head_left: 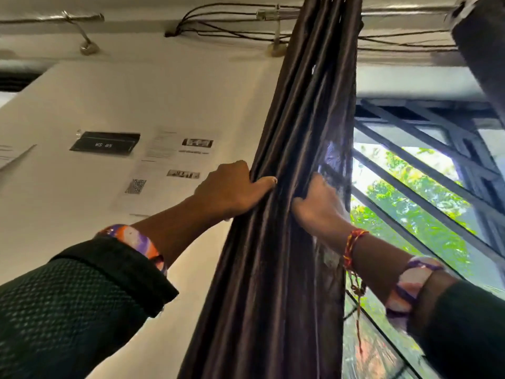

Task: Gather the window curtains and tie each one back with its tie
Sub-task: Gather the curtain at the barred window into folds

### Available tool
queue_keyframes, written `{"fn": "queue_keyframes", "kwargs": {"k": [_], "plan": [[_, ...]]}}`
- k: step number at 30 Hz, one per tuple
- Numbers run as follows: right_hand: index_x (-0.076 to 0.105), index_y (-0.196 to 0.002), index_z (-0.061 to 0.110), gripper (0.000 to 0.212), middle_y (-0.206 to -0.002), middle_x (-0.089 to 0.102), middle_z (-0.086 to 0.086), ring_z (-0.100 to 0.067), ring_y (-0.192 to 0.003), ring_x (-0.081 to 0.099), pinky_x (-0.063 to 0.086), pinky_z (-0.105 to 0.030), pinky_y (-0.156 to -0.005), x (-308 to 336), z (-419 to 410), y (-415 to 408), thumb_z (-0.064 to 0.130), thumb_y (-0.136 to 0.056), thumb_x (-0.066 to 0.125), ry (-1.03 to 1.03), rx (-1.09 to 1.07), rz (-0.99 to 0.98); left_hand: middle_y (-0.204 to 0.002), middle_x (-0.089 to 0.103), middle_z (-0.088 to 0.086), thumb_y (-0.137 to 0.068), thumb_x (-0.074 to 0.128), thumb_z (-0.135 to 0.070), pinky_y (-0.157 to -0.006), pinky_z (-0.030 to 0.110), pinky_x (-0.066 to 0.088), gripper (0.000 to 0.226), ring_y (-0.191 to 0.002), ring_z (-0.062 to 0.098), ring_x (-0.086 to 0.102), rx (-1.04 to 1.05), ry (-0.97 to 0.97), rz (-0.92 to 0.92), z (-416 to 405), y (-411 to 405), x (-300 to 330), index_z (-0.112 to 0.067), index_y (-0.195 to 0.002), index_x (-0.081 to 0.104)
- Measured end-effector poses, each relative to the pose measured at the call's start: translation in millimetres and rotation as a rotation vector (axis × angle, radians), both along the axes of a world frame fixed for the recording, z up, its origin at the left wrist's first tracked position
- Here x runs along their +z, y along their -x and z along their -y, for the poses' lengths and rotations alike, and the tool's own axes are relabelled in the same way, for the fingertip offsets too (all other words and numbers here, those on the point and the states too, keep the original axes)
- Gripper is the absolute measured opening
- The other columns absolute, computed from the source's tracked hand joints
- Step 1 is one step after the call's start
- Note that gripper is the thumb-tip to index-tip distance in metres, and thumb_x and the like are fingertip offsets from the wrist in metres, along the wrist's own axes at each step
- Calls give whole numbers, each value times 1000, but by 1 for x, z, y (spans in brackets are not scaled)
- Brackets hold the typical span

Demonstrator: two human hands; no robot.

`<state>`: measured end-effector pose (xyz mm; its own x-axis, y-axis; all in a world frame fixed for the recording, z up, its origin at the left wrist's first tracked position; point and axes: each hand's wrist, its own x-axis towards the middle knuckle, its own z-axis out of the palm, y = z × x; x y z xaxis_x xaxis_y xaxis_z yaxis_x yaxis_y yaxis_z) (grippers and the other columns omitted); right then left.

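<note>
Both the left hand (232, 188) and right hand (318, 206) grip the gathered dark curtain (287, 214) beside the window grille (426, 165); with no tie visible, releasing either hand risks the folds spilling loose.

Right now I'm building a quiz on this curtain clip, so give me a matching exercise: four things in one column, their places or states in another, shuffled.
1. dark brown satin curtain
2. left hand
3. black window grille
4. black label plate

A. fixed on the white wall
B. gathered into a hanging bundle
C. right of the curtain, greenery behind
D. gripping the bundle's left edge

Pairs: 1-B, 2-D, 3-C, 4-A
</note>
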<state>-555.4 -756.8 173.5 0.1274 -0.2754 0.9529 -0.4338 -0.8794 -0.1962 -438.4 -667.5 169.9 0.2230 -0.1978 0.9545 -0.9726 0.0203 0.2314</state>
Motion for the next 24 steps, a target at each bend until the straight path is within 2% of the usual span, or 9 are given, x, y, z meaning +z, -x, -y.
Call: {"fn": "queue_keyframes", "kwargs": {"k": [3, 7, 11, 15, 18, 21, 24], "plan": [[41, -113, 9, 26, -117, 50, -22, -41, -112, 50, 42, -45, -87, -13, -16, 29, 20, -91, 44, 42, -30, 79, -111, 59, 8, -88, 39, -58, -80, 37, 47, 53, -91, 23, 56, -51, -22, -19, -1, 28, -22, -13, -114, 49], [40, -129, 13, 39, -137, 38, -19, -37, -126, 39, 37, -48, -99, -39, -40, 63, 33, -96, 40, 69, -86, 95, -102, 62, 6, -91, 34, -55, -84, 43, 50, 47, -89, 25, 60, -157, -18, -50, -3, 60, -50, -15, -106, 52], [42, -131, 17, 42, -143, 29, -13, -32, -132, 27, 34, -51, -100, -79, -62, 84, 37, -94, 43, 72, -249, -27, -105, 61, 6, -91, 43, -47, -82, 44, 52, 42, -91, 26, 60, -154, -64, -51, -9, 84, -86, -14, -115, 48], [45, -130, 19, 41, -147, 22, -12, -32, -136, 20, 31, -53, -102, -124, -81, 88, 41, -95, 39, -23, -286, -150, -107, 61, 8, -90, 45, -47, -79, 44, 52, 44, -91, 28, 61, -160, -106, -68, -19, 93, -127, -13, -118, 45], [42, -132, 20, 43, -150, 16, -11, -31, -139, 14, 29, -54, -104, -159, -94, 90, 40, -94, 41, -112, -287, -241, -115, 60, 9, -90, 47, -42, -81, 45, 51, 45, -98, 29, 60, -159, -146, -118, -26, 92, -165, -14, -125, 40], [42, -132, 20, 46, -144, 27, -9, -30, -135, 20, 33, -51, -101, -197, -106, 95, 39, -90, 49, -171, -286, -281, -124, 56, 5, -91, 52, -25, -89, 43, 51, 46, -104, 22, 59, -335, -42, -256, -41, 90, -211, -18, -134, 36], [41, -134, 17, 54, -132, 45, -10, -32, -126, 38, 40, -45, -99, -239, -108, 100, 35, -86, 57, -323, -192, -266, -122, 57, 2, -89, 56, -15, -86, 34, 51, 45, -98, 14, 57, -350, 2, -314, -57, 87, -254, -20, -132, 42]]}}
